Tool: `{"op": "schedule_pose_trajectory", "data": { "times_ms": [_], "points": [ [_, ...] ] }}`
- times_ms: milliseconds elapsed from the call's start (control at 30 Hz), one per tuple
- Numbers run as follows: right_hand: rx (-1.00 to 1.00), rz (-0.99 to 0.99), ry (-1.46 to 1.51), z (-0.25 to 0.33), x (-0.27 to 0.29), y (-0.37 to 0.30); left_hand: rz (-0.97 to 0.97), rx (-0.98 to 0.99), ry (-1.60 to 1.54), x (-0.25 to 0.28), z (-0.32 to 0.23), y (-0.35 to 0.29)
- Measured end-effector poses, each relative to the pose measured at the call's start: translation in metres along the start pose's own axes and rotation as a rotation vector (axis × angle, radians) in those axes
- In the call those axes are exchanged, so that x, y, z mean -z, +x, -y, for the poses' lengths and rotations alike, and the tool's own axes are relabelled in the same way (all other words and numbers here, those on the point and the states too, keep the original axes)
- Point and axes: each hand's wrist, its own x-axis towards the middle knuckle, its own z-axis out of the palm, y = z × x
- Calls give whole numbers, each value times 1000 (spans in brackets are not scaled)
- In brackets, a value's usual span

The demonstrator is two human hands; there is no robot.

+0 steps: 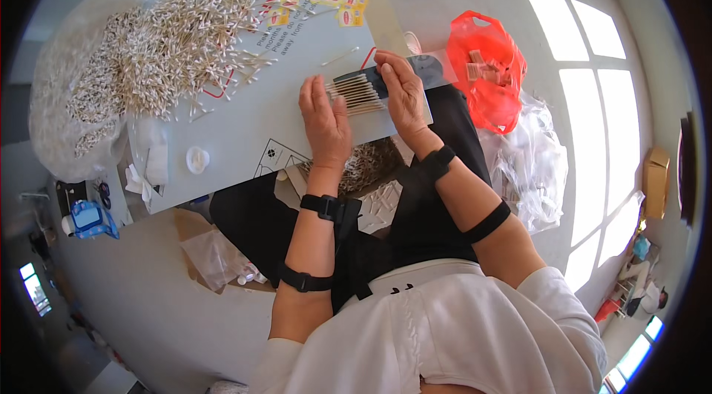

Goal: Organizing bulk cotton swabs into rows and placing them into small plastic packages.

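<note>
A neat row of cotton swabs [358, 95] lies side by side near the table's right edge, between my two hands. My left hand [326, 123] rests along the row's left end, its fingers stretched out and close together. At the right end is my right hand [404, 93], fingers extended and slightly bent. The row seems to lie partly over a dark, flat piece whose clear plastic end [434, 69] shows past my right hand. One loose swab [340, 57] lies just beyond. Whether my palms press the swab ends is hard to make out.
A big heap of loose swabs [182, 45] spills from a clear bag [55, 97] at left. Yellow labels [354, 11] lie at the far side, a small white dish [197, 159] nearer. A red plastic bag [486, 41] hangs right; a box of swabs [378, 159] sits below the table.
</note>
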Motion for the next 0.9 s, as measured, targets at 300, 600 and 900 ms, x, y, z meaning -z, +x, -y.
{"op": "schedule_pose_trajectory", "data": {
  "times_ms": [300, 600, 900],
  "points": [
    [19, -169, 256, -3, -27, -11, -268, 213, -683, -30, -20, 20],
    [-10, -187, 282, -8, -3, -5, -230, 206, -718, -44, -41, 28],
    [186, 174, -234, 19, 50, 12, -10, 81, -623, 2, -12, 23]
  ]
}}
